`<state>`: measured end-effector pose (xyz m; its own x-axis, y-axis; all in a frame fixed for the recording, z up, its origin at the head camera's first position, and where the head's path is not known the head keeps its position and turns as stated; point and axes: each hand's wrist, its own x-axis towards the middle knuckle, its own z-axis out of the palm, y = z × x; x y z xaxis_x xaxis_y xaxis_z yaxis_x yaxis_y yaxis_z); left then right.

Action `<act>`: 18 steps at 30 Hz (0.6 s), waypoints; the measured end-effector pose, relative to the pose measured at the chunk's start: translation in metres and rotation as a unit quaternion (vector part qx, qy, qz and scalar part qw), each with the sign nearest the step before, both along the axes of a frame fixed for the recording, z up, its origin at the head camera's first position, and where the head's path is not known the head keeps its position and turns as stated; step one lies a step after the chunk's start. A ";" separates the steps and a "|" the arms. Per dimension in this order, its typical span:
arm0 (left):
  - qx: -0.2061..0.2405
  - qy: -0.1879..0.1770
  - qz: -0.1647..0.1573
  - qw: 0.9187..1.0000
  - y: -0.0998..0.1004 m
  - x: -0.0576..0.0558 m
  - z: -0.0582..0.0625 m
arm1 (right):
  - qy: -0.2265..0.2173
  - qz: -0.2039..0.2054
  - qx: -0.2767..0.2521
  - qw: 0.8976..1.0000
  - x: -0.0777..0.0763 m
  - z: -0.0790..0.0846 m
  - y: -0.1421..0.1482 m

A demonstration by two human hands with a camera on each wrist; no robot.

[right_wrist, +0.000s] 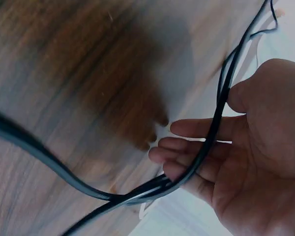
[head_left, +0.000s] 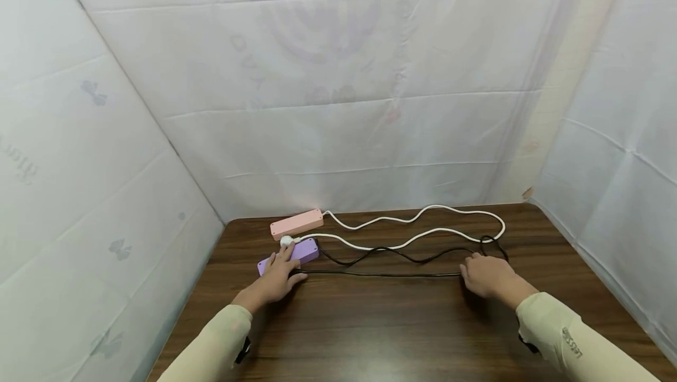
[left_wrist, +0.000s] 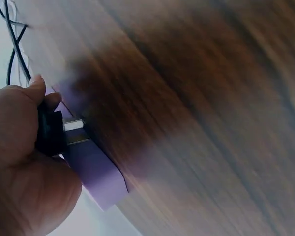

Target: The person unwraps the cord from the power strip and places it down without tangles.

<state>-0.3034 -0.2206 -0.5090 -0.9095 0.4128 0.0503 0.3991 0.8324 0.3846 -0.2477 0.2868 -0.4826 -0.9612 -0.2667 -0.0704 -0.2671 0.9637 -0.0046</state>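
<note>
My left hand [head_left: 276, 280] lies over the purple power strip [head_left: 307, 251], its fingers spread near a white plug [head_left: 286, 241]. The left wrist view shows a black plug [left_wrist: 51, 133] with metal prongs held under that hand, beside the strip. From there a black cord [head_left: 381, 274] stretches nearly straight to my right hand [head_left: 489, 276]. In the right wrist view, strands of the black cord [right_wrist: 214, 129] cross the palm side of the extended fingers [right_wrist: 191, 129], with the thumb touching the cord.
Behind the purple strip lies a pink power strip [head_left: 297, 223] with a white cord [head_left: 439, 208] that loops right and back to the white plug. More black cord curls past the right hand. White sheeting [head_left: 338, 135] encloses the brown wooden table [head_left: 359, 335].
</note>
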 end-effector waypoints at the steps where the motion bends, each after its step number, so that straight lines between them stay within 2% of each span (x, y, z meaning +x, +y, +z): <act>1: -0.010 0.001 -0.002 1.000 -0.002 0.000 -0.001 | -0.006 -0.004 -0.001 1.000 -0.001 0.001 0.002; 6: -0.038 0.021 -0.003 0.999 -0.013 0.003 -0.007 | -0.043 -0.016 0.008 0.999 -0.002 0.008 0.007; 11: -0.043 0.041 0.002 0.998 -0.030 0.006 -0.007 | -0.081 -0.057 0.008 0.995 -0.003 0.010 0.030; 15: -0.037 0.046 0.009 0.998 -0.049 0.005 -0.007 | -0.092 -0.075 0.013 0.993 -0.004 0.010 0.056; 18: -0.041 0.039 0.021 0.998 -0.062 0.004 -0.005 | -0.083 -0.076 0.016 0.994 -0.003 0.005 0.076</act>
